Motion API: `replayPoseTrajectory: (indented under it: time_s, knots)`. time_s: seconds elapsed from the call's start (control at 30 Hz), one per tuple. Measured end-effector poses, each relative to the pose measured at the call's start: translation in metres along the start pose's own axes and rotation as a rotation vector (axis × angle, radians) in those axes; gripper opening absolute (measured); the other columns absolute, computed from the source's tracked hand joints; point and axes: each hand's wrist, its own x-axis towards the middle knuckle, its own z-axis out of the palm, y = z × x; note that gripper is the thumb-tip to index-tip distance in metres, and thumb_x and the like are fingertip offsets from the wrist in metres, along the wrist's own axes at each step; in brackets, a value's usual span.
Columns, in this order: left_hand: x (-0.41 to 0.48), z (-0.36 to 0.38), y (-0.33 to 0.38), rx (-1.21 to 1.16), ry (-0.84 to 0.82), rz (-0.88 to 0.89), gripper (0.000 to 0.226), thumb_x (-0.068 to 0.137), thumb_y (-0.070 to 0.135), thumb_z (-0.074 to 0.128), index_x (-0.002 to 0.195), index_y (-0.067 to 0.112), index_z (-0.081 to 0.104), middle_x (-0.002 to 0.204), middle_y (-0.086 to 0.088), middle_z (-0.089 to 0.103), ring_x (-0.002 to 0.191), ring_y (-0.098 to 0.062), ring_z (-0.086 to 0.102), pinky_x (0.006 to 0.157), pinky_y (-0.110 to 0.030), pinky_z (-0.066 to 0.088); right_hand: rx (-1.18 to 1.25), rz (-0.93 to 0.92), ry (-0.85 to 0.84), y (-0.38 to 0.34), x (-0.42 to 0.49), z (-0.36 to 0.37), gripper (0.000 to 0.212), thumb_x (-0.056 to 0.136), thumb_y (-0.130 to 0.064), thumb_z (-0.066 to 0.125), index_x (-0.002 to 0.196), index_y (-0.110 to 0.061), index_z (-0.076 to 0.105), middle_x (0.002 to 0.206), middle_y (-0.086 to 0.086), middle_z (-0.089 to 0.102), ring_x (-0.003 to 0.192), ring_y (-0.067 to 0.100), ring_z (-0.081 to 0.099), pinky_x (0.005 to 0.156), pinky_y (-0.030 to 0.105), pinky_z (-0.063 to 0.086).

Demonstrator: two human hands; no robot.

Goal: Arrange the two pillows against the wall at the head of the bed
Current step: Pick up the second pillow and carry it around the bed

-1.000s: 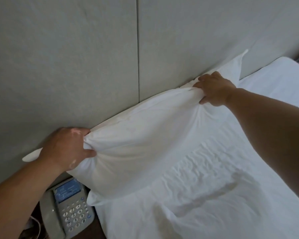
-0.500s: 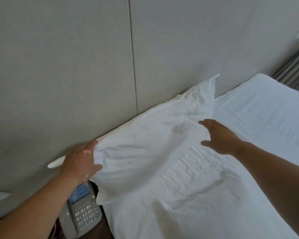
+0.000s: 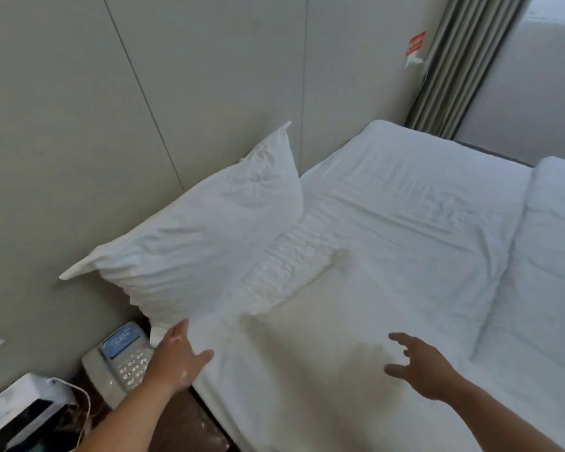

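- Now the left hand (image 3: 177, 360) hovers at the bed's (image 3: 388, 256) near corner, fingers spread, fingertips just below the pillow (image 3: 203, 233), holding nothing.
- Right hand (image 3: 418, 367) hangs over the sheet, fingers apart, empty.
- Pillow leans on the wall (image 3: 79, 125).
- Left forearm partly hides the phone (image 3: 121, 357).
- White bedding at right edge (image 3: 555, 223) is cut off; cannot tell if it is a pillow.

Pillow (image 3: 203, 236) leans on wall (image 3: 79, 125) — hands apart; empty.
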Motion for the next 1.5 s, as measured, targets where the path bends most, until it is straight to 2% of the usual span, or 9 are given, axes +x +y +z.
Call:
replayPoseTrajectory:
  time_s: [0.5,0.63,0.8,0.9,1.07,1.2,1.3,1.4,1.5]
  knots:
    - [-0.106,0.194,0.105,-0.324,-0.571,-0.146,0.097,0.079,0.055,0.074,0.157,0.007,0.04,0.154,-0.012,0.054,0.139,-0.029,0.053,0.115,-0.039,0.042,0.019,0.125,0.152,0.115,-0.093,0.055,0.069,0.09,-0.042,0.071,0.151,-0.022,0.048,0.156,-0.003,0.047,0.141,0.017,0.046,0.114,0.029,0.034]
    - [-0.097,0.244,0.117,-0.506,-0.576,-0.28,0.132,0.043,0.079,0.073,0.148,0.002,0.048,0.139,-0.023,0.062,0.131,-0.041,0.059,0.108,-0.049,0.05,-0.105,0.156,0.142,0.12,-0.066,0.046,0.076,0.088,-0.054,0.067,0.154,-0.025,0.043,0.163,-0.004,0.038,0.149,0.018,0.033,0.118,0.038,0.029]
    - [-0.07,0.304,0.124,-0.665,-0.582,-0.472,0.108,0.04,0.085,0.082,0.117,0.01,0.073,0.126,-0.021,0.07,0.121,-0.042,0.067,0.104,-0.054,0.054,-0.129,0.237,0.142,0.122,-0.01,0.024,0.089,0.078,-0.069,0.068,0.153,-0.028,0.043,0.161,-0.005,0.039,0.148,0.019,0.034,0.118,0.043,0.028]
    - [-0.064,0.334,0.119,-0.812,-0.603,-0.494,0.096,0.033,0.075,0.094,0.108,0.015,0.083,0.106,-0.003,0.085,0.104,-0.026,0.08,0.104,-0.052,0.057,-0.087,0.289,0.109,0.123,0.03,0.008,0.098,0.069,-0.076,0.071,0.152,-0.031,0.042,0.159,-0.004,0.041,0.146,0.021,0.037,0.116,0.045,0.032]
    - [-0.065,0.348,0.127,-1.063,-0.565,-0.502,0.103,0.033,0.055,0.103,0.122,0.009,0.076,0.115,-0.008,0.083,0.109,-0.028,0.078,0.108,-0.055,0.053,0.007,0.37,0.009,0.146,0.098,-0.009,0.13,0.05,-0.081,0.08,0.158,-0.026,0.033,0.162,0.002,0.038,0.147,0.024,0.039,0.117,0.043,0.034]
    - [-0.066,0.359,0.128,-1.191,-0.524,-0.504,0.117,0.028,0.053,0.103,0.132,0.012,0.067,0.122,-0.007,0.08,0.116,-0.028,0.075,0.11,-0.054,0.052,0.067,0.387,-0.099,0.165,0.137,-0.015,0.127,0.052,-0.07,0.089,0.158,-0.025,0.034,0.148,-0.002,0.053,0.133,0.024,0.054,0.103,0.032,0.041]
    - [-0.066,0.369,0.124,-1.236,-0.516,-0.544,0.118,0.034,0.046,0.105,0.139,0.014,0.062,0.129,-0.008,0.077,0.121,-0.029,0.072,0.114,-0.056,0.047,0.148,0.435,-0.136,0.188,0.154,-0.009,0.133,0.041,-0.078,0.09,0.155,-0.035,0.036,0.138,-0.011,0.061,0.127,0.02,0.059,0.11,0.04,0.045]
    - [-0.064,0.37,0.127,-1.286,-0.528,-0.601,0.117,0.033,0.041,0.106,0.139,0.013,0.063,0.13,-0.009,0.076,0.122,-0.031,0.071,0.115,-0.057,0.046,0.217,0.418,-0.168,0.182,0.15,-0.001,0.09,0.063,-0.061,0.089,0.137,-0.037,0.045,0.112,-0.022,0.062,0.115,0.014,0.059,0.101,0.032,0.042]
    - [-0.065,0.362,0.132,-1.309,-0.533,-0.633,0.118,0.026,0.043,0.106,0.133,0.008,0.069,0.127,-0.012,0.078,0.12,-0.033,0.072,0.114,-0.057,0.047,0.266,0.394,-0.181,0.171,0.137,-0.003,0.08,0.058,-0.065,0.088,0.127,-0.034,0.063,0.106,-0.017,0.073,0.101,0.012,0.069,0.097,0.037,0.051]
